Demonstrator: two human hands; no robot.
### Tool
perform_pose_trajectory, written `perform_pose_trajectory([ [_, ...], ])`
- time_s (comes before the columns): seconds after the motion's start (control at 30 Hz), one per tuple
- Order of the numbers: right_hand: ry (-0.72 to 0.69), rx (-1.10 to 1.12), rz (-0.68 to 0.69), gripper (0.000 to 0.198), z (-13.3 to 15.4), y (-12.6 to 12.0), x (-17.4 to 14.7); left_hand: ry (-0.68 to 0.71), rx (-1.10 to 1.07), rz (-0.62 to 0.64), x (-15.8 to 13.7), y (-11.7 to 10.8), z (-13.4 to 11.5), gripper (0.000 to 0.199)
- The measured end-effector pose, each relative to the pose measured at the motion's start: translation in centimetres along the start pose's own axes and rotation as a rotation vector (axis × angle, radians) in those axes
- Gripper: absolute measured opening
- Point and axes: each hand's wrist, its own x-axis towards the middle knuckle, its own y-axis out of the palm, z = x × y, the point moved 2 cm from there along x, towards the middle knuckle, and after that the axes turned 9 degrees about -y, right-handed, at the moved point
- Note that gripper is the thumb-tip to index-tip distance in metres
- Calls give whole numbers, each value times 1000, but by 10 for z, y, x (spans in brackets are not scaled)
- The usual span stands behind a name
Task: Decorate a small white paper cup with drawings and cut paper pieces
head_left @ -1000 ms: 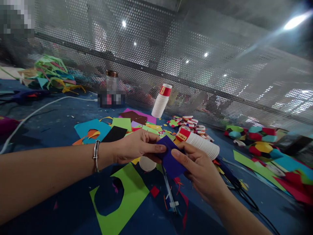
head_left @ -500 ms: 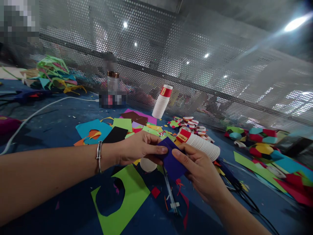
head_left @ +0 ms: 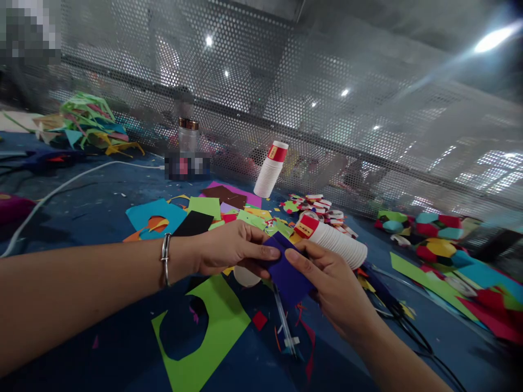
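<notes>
Between my two hands is a piece of dark blue paper (head_left: 289,277), held above the table. My left hand (head_left: 237,247) pinches its left edge, thumb on top. On the other side my right hand (head_left: 324,272) grips it with the thumb pressed on its face; the fingers behind are partly hidden. Below my left hand shows part of a white paper cup (head_left: 247,276). A clear glue stick (head_left: 285,321) lies just under the blue paper. Nearer to me is a green sheet (head_left: 220,326) with a large round piece cut out.
Behind my hands lie coloured paper sheets (head_left: 204,209) and one lying stack of paper cups (head_left: 339,242); another stack (head_left: 269,171) stands farther back. Dark cables (head_left: 402,313) run at the right, a white cord (head_left: 61,188) at the left. A perforated metal panel (head_left: 245,71) closes the back.
My right thumb has shifted slightly on the blue paper, which tilts a little differently. Otherwise both hands keep their place and hold.
</notes>
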Motion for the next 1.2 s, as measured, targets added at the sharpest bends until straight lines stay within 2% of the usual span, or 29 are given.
perform_pose_trajectory([
  [0.37, 9, -19, 5, 30, -3, -1, 1, -67, 41, 26, -2, -5, -3, 20],
  [0.5, 18, -71, 1, 32, -1, 1, 1, -135, 90, 58, -4, -11, -5, 18],
  [0.77, -20, -173, 32, 35, 1, 2, 0, -194, 291, 166, -13, -22, -17, 18],
  [0.93, -53, -233, -17, 35, 0, -8, 2, -292, 654, 320, -27, -42, -31, 15],
  [1.1, -57, -328, -1, 36, -2, -8, 4, -358, 1104, 178, -42, -78, -57, 22],
  [1.2, -67, -402, 37, 35, 1, -4, 4, -241, 1323, -26, -47, -77, -70, 33],
])
